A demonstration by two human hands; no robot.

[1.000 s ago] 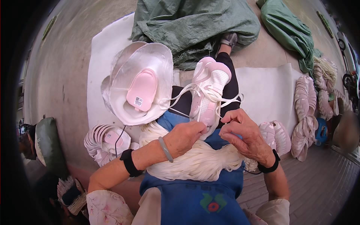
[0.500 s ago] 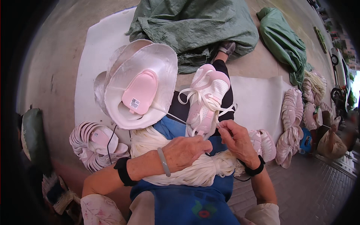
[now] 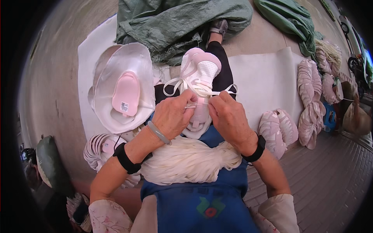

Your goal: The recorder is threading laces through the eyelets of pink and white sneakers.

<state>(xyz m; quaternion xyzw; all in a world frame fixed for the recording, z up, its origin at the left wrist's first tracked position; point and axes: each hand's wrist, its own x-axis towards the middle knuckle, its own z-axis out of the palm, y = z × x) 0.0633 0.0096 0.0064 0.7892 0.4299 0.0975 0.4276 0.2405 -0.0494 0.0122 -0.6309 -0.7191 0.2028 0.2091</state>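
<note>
A pink-and-white shoe upper [image 3: 206,72] lies on my lap, its pink tongue [image 3: 201,110] toward me. A white shoelace [image 3: 176,86] runs through its eyelets, with loops out to both sides. My left hand [image 3: 173,116] is closed at the left of the tongue, pinching a strand of the lace. At the right side, my right hand [image 3: 231,118] is closed too, fingertips pressed together on the lace by the eyelets. The fingers hide part of the eyelets. Nearer my body, a thick bundle of white shoelaces [image 3: 190,161] lies across my blue apron [image 3: 194,206].
To the left, nested white bowl-like pieces [image 3: 145,66] hold a pink tongue-shaped piece [image 3: 126,93]. Below them sits a stack of pink uppers [image 3: 93,151]. More pink uppers [image 3: 278,130] lie at the right. Green sacking [image 3: 182,29] spreads ahead, over a white sheet [image 3: 264,81].
Both hands have moved forward onto the shoe upper, one at each side of its tongue. The tongue and lower lacing show more now. The view has shifted slightly.
</note>
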